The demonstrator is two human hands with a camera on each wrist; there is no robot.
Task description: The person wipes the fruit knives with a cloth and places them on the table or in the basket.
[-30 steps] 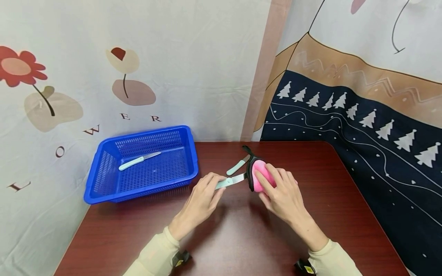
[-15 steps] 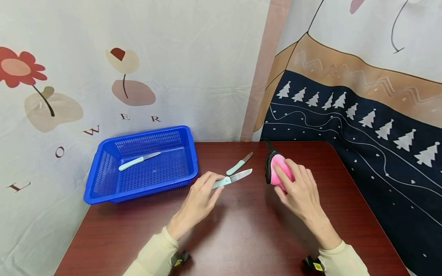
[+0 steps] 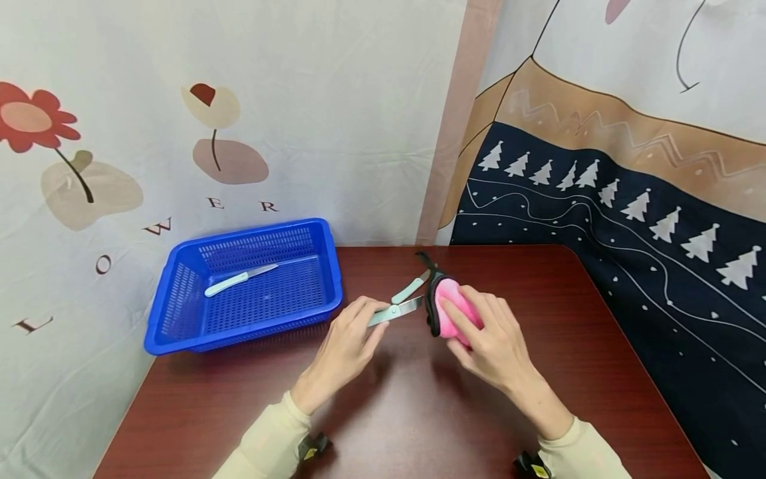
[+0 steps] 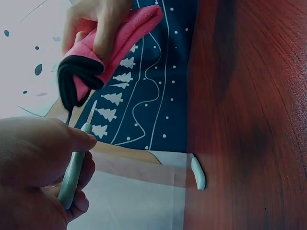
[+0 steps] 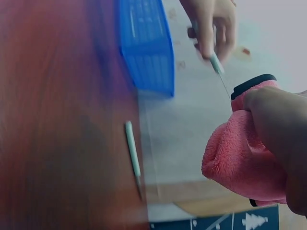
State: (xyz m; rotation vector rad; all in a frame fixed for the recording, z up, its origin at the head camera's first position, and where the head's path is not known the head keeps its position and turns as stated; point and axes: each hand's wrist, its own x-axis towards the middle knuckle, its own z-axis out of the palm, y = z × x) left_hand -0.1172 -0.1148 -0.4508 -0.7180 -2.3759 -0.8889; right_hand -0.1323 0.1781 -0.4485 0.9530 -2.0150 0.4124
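My left hand [image 3: 340, 349] grips a knife [image 3: 383, 315] by its pale mint handle, the blade aimed right. A folded pink cloth [image 3: 453, 311] with black edging is pinched in my right hand [image 3: 493, 342]. In the head view the cloth overlaps the tip of the blade. The left wrist view has the thin blade [image 4: 91, 112] just below the black edge of the cloth. A second mint-handled knife [image 3: 409, 290] lies on the table behind the held one, its tip hidden by the cloth.
A blue perforated basket [image 3: 239, 332] stands at the left of the table, with another mint-handled knife [image 3: 230, 283] lying in it. The dark red wooden table [image 3: 413, 412] ends at the back against printed hanging fabric [image 3: 371, 133].
My right hand first drew the cloth right, off the blade, and has since brought it back left over the blade's tip. My left hand with the knife has barely moved.
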